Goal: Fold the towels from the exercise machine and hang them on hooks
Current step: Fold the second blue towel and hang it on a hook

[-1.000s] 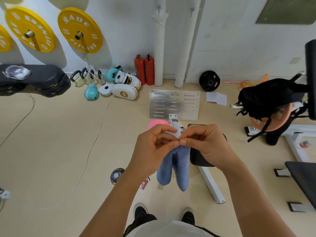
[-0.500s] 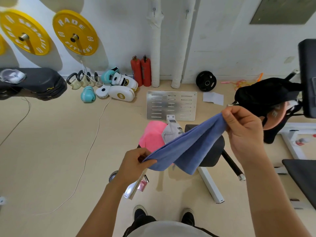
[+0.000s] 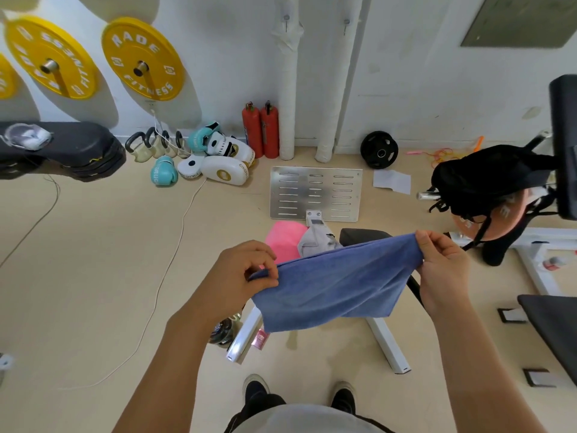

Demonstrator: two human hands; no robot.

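A blue towel (image 3: 335, 282) is stretched flat between my two hands above the exercise machine. My left hand (image 3: 246, 270) pinches its left corner and my right hand (image 3: 443, 260) pinches its right corner. Behind the blue towel, a pink towel (image 3: 285, 240) and a grey towel (image 3: 315, 242) lie on the black seat (image 3: 362, 237) of the machine. The machine's white legs (image 3: 387, 345) spread on the floor below the towel. Two hooks (image 3: 286, 18) sit high on the wall above the white pipes.
A metal slotted plate (image 3: 315, 192) lies on the floor beyond the seat. Red extinguishers (image 3: 260, 129), boxing gloves and pads (image 3: 215, 157) and kettlebells line the wall. A black bag (image 3: 487, 179) hangs on a rack at right. A white cable (image 3: 168, 267) crosses the floor at left.
My hands, held together on the bunched blue towel a second ago, have moved apart and spread it wide. My left hand has since risen, so the towel's top edge is closer to level.
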